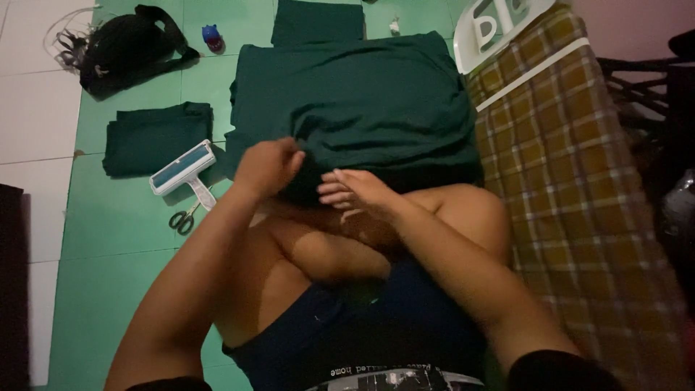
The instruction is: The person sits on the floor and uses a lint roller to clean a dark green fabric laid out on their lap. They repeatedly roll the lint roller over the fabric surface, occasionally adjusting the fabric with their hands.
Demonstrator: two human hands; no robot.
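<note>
Dark blue shorts (376,326) with a pale printed waistband fill the bottom of the view, and bare crossed legs rise from them toward the hands. Just above the knees, the left hand (268,166) has its grip curled shut over the near edge of a large dark green cloth (355,101), fingers bunched into the soft matte fabric. Beside it to the right, the right hand (358,192) lies with fingers nearly flat and only loosely bent, fingertips pressing the same hem; it pinches nothing that can be seen. The cloth spreads away from both hands across the green floor (108,239), a smooth surface marked by thin seams, and its surface shows gentle creases.

Left of the left hand lies a lint brush (184,170), a white plastic rectangle with a blue-grey pad and a short handle, and just below it a small pair of scissors (182,217) with dark loops. Farther left sits a folded green cloth (156,137), a neat thick rectangle. Beyond that, a black bag (127,47) slumps near pale floor tiles. Another folded green piece (318,22) rests past the far edge of the large cloth. Right of the right hand runs a plaid fabric (579,188) in mustard, brown and white checks, with a white plastic object (499,29) at its far end.
</note>
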